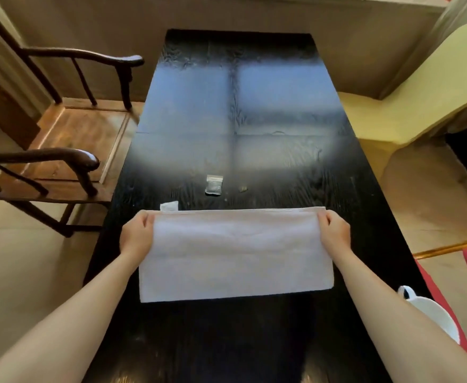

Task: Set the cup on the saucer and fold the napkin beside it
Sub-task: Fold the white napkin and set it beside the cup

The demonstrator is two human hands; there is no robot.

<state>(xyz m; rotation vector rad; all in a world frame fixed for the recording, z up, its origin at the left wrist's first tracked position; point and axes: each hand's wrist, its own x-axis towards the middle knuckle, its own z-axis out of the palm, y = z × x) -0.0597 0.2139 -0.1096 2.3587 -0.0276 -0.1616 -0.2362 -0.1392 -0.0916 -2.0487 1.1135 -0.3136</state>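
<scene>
The napkin (235,252) is a plain white cloth lying flat as a wide rectangle across the near half of the black desk (235,106). Its long sides run parallel to the desk's near edge. The far long edge looks doubled and rounded like a fold, and faint creases run across the surface.

The left hand (137,234) pinches the napkin's far left corner, fingers curled over the fold. The right hand (336,232) pinches the far right corner the same way. Both forearms reach in from the near edge on either side of the cloth.

A white cup (431,310) with a loop handle shows at the desk's right edge near the near corner, partly behind the right forearm. Whether anything sits under it cannot be told.

Just beyond the napkin's far left corner lies a small white scrap (168,206), and farther toward the middle of the desk a small clear packet (214,185). A wooden armchair (69,139) stands off the left edge.
</scene>
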